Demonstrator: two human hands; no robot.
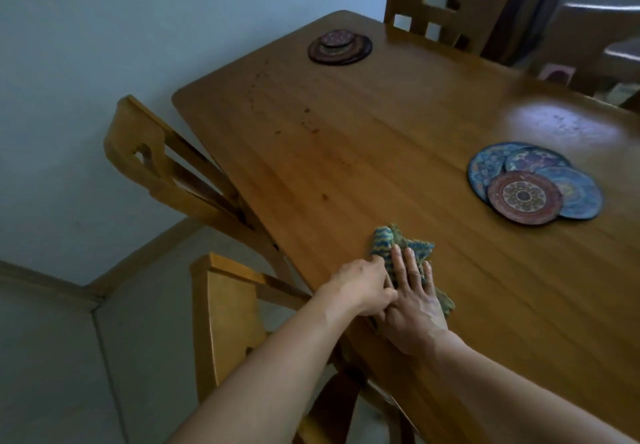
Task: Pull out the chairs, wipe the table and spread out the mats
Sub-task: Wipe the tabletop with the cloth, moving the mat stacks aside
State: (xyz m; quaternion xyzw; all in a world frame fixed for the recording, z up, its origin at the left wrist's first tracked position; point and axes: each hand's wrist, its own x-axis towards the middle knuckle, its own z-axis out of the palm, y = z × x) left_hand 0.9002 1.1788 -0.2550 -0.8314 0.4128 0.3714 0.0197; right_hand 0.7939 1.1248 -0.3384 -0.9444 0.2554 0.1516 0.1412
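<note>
While pinned near the front-left edge of the glossy brown wooden bench (398,153), soft blue-and-green patterned cloth (398,246), bunched and limp, surely light and easy to drag. Right hand (412,308) flat on top, fingers straight, pressing down; left hand (360,288) curled beside it, pinching the cloth's left fold. Best held by palm pressure over the middle, judging by the crumple. Dark spots ahead, unwiped. Round patterned mats stacked: blue-and-red pile (533,184) right, dark pile (339,47) far end.

Cloth (401,246) on table (346,139), mats (533,184) right.
</note>
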